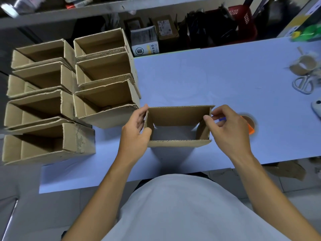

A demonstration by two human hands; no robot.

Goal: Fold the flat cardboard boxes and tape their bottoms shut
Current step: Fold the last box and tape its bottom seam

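The opened cardboard box is pinched at its ends by the left hand and right hand. Folded boxes are stacked at frame left; a tape dispenser lies just right, partly hidden.

You have a brown corrugated cardboard box opened into a rectangular tube, standing upright at the near middle of the tabletop; you can see the tabletop through it. To the left, the folded boxes sit in two open-topped rows, seven as far as you can count.
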